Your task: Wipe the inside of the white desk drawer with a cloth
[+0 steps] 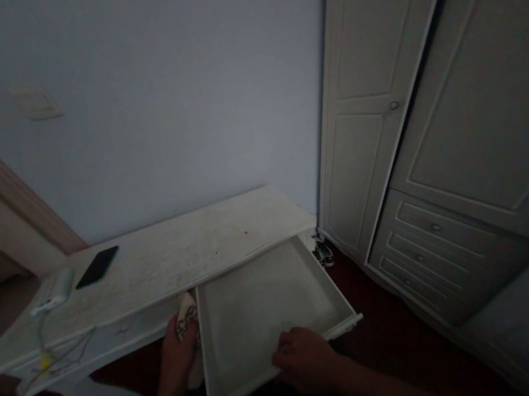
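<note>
Drawer: pale and shallow, pulled well out from under the tabletop, at the lower centre of the frame; its flat bottom is in view.
Right hand: lower centre, fingers curled over the drawer's front edge, gripping it.
Left hand: left of the drawer, low in the frame, closed around a bunched cloth.
Cloth: cream with a dark pattern, just beside the drawer's left wall; part of it is hidden by the fingers.
Table: white, with a marked top, stretching from the lower left to the centre.
Phone: dark, lying flat on the tabletop at the left, near a white power strip.
Cable: runs down from the strip over the table's front edge.
Wardrobe: white, panelled, filling the right side.
Shoe: dark and white, on the dark red floor, between table and wardrobe.
Wall: pale blue, across the upper centre, with a switch at upper left.
</note>
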`<act>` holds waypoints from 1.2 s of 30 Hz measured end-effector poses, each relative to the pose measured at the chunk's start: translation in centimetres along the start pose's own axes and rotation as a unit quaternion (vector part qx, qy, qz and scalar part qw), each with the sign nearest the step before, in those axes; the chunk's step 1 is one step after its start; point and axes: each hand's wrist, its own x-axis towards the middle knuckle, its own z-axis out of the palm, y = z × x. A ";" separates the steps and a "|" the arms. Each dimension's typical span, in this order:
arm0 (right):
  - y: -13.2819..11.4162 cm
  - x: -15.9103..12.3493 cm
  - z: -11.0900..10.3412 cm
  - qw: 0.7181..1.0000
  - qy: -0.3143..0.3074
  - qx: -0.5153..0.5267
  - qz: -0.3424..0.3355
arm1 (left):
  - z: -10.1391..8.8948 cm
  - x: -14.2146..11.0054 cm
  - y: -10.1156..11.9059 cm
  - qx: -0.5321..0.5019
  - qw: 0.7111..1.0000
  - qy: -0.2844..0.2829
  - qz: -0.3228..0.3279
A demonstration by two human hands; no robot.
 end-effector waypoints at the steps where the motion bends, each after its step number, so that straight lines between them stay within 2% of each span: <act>1: 0.0 0.0 0.0 1.000 -0.001 0.001 -0.001 | 0.3 0.2 -0.4 -0.003 1.000 -0.011 -0.001; 3: 0.0 0.0 0.1 1.000 0.000 0.003 -0.002 | 0.6 -0.2 -1.3 -0.010 0.999 -0.036 0.000; 6: 0.0 0.1 0.5 1.000 0.007 0.005 -0.002 | 0.6 -2.2 -2.8 -0.027 0.997 -0.067 0.003; 11: 0.1 0.1 1.0 1.000 0.022 0.000 0.005 | -1.2 -6.5 -4.3 0.009 0.997 -0.078 -0.001; 15: 0.0 0.0 0.8 1.000 0.020 -0.005 0.001 | -3.5 -8.2 -2.9 0.059 0.996 -0.073 -0.002; 18: 0.0 0.0 0.6 1.000 0.014 -0.005 0.005 | -4.3 -7.5 -0.2 0.068 0.996 -0.049 0.019; 22: 0.1 0.1 1.0 1.000 0.018 -0.003 0.011 | -3.2 -3.9 2.3 0.024 0.999 0.012 0.018; 25: 0.2 0.1 1.5 1.000 0.017 0.004 0.009 | -1.3 -1.0 2.3 -0.067 0.997 0.028 -0.025; 27: 0.2 0.1 1.6 1.000 0.015 0.006 0.008 | -0.1 0.1 1.6 -0.096 0.994 0.027 -0.044; 30: 0.2 0.1 1.5 1.000 0.018 0.002 0.011 | 1.1 -0.4 0.1 -0.108 0.992 0.020 -0.059; 33: 0.2 0.1 1.7 1.000 0.025 -0.004 0.011 | 1.4 -2.7 -1.7 -0.106 0.991 0.001 -0.077; 36: 0.4 0.1 2.3 0.999 0.038 -0.008 0.004 | 0.8 -5.4 -3.5 -0.069 0.994 0.005 -0.089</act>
